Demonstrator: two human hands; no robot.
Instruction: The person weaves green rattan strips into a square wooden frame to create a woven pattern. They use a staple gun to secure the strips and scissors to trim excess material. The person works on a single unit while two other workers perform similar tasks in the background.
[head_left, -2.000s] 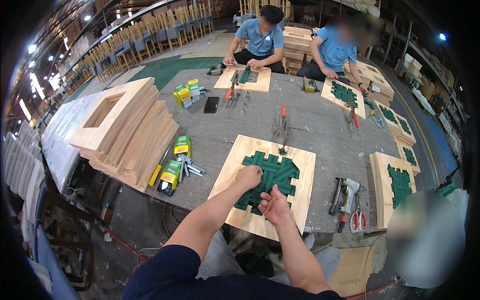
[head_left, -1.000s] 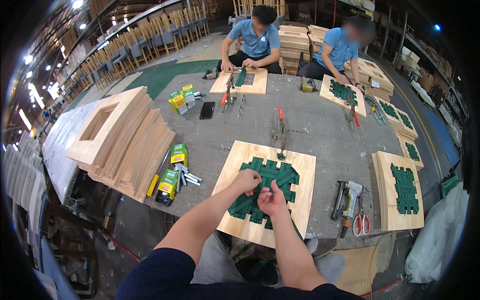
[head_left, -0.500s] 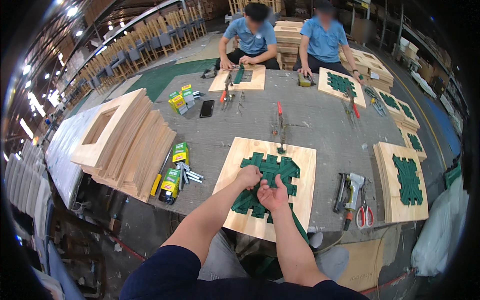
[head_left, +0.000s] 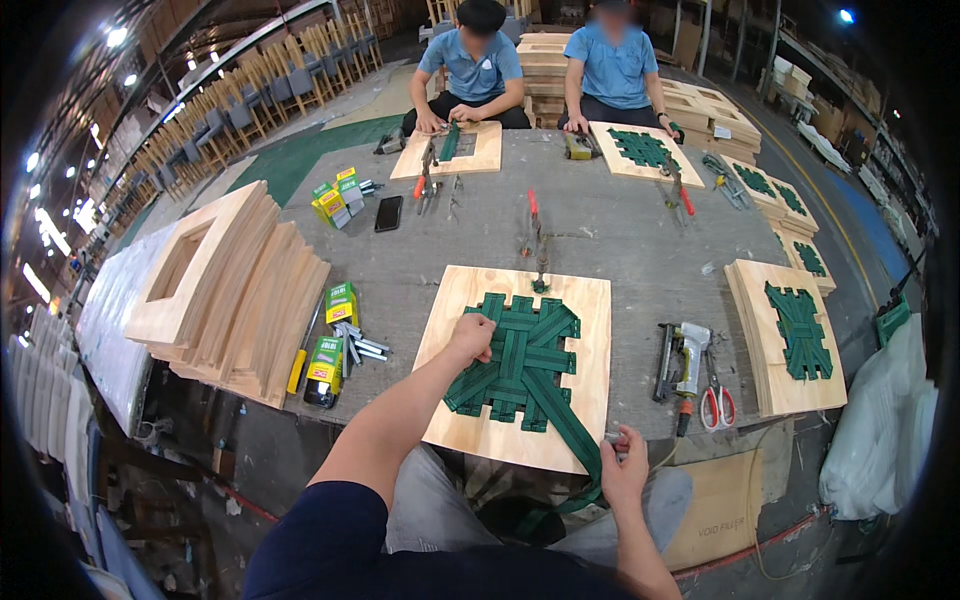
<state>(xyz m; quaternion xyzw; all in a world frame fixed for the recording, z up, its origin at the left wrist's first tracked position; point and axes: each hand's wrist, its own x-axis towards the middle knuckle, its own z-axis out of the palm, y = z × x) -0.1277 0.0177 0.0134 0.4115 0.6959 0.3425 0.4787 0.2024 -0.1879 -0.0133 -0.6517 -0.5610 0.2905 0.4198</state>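
On the grey desk, the left hand presses the green webbing with fingers curled together; the right hand has its fingers clamped on the strap.

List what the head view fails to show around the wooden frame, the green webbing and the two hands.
- Left hand: its fist covers the webbing under it, so the grip is unclear.
- Right hand: closed at the frame's near edge; what it pinches is too small to tell.
- Green webbing: the loose tail drops below the wooden frame and table edge, its end hidden by the lap.
- Staples on the frame: too small to see.
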